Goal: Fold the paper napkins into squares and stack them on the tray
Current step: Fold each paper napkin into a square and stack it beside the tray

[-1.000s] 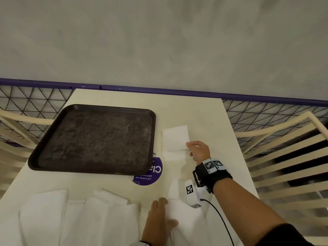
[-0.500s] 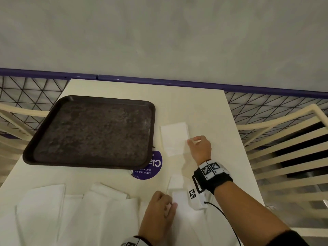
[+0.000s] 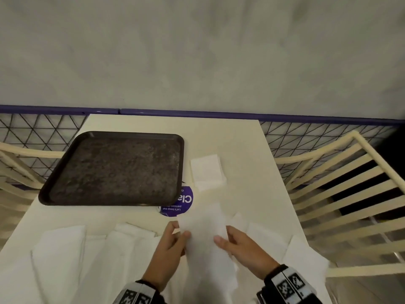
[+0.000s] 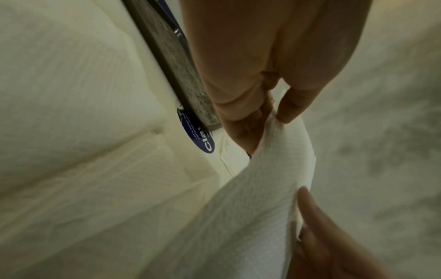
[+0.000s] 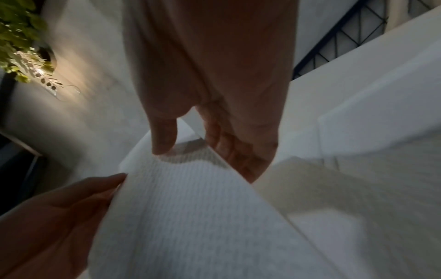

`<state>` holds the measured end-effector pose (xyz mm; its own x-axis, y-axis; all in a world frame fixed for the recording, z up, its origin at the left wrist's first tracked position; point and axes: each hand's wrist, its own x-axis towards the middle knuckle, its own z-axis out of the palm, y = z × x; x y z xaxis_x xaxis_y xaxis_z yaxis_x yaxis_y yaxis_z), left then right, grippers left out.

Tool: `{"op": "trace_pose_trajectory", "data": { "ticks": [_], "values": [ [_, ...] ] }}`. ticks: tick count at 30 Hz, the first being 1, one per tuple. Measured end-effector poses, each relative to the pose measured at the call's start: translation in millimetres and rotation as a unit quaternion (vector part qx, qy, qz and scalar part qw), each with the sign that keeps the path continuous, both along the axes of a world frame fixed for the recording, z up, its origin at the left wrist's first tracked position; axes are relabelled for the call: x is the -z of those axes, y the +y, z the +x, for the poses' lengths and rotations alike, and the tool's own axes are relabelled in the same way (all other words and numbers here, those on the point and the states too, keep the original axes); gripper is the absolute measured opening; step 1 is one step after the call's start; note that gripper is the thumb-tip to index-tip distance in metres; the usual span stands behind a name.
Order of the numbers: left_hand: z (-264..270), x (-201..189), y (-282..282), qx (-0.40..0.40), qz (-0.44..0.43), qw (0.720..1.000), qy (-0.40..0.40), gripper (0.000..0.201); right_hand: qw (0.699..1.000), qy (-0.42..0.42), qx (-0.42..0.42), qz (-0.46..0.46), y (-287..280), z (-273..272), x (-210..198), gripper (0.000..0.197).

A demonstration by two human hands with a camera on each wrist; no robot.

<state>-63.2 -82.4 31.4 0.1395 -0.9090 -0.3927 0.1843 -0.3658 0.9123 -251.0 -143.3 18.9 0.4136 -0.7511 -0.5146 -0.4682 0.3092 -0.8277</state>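
Two hands pinch one napkin above the surface.

The left hand and right hand pinch with thumb and fingers the side edges of a long white paper napkin. Beyond the fingers lie a folded white square napkin and, to its left, a dark rectangular tray.

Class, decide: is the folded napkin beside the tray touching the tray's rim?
Apart. The head view shows bare table between the folded napkin and the tray rim.

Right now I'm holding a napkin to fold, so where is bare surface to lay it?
The tray floor is bare. The table is bare beyond the folded napkin and right of it. The near edge is crowded with unfolded napkins.
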Motion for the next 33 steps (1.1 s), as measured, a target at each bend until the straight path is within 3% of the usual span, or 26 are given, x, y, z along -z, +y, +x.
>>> {"op": "trace_pose_trajectory", "data": {
  "ticks": [2,5,8,11,15,18,21,24,26,30,33],
  "values": [
    [0.3,-4.6,4.7,-0.019,-0.009,0.999,0.024,0.014,0.999,-0.022,0.019,-0.039,10.8,-2.1,2.3,0.056],
    [1.2,-9.6,12.8,-0.009,-0.014,0.999,0.031,0.015,0.994,-0.067,0.064,-0.064,21.0,-1.5,2.7,0.052],
    [0.0,-13.9,23.6,0.05,-0.011,0.999,0.001,0.018,0.99,-0.089,0.079,-0.075,27.3,-0.1,-4.4,0.051],
    [0.1,-15.4,32.1,0.094,-0.021,0.994,-0.053,0.02,0.987,-0.121,0.078,-0.066,31.9,2.2,-9.7,0.056],
    [3.5,-19.9,36.4,0.095,-0.041,0.991,-0.084,0.023,0.99,-0.117,0.025,-0.069,38.6,1.9,-15.8,0.057],
    [4.8,-22.9,37.6,0.068,-0.054,0.993,-0.083,0.02,0.991,-0.117,0.012,-0.066,41.1,-0.2,-21.9,0.051],
    [2.7,-27.1,39.8,0.076,-0.054,0.994,-0.053,0.024,0.986,-0.149,0.045,-0.057,41.1,-1.3,-27.5,0.025],
    [2.6,-29.0,42.5,0.088,-0.064,0.993,-0.041,0.027,0.979,-0.182,0.077,-0.043,39.8,-3.0,-28.3,0.036],
    [3.6,-30.7,43.6,0.075,-0.077,0.994,-0.038,0.026,0.973,-0.209,0.088,-0.033,40.3,-3.2,-30.8,0.02],
    [3.5,-33.1,44.0,0.063,-0.078,0.994,-0.047,0.022,0.971,-0.218,0.069,-0.067,42.3,-7.7,-39.9,0.017],
    [3.2,-35.2,42.5,0.066,-0.058,0.995,-0.048,0.019,0.974,-0.182,0.052,-0.128,42.6,-10.6,-48.1,0.041]
  ]
}}
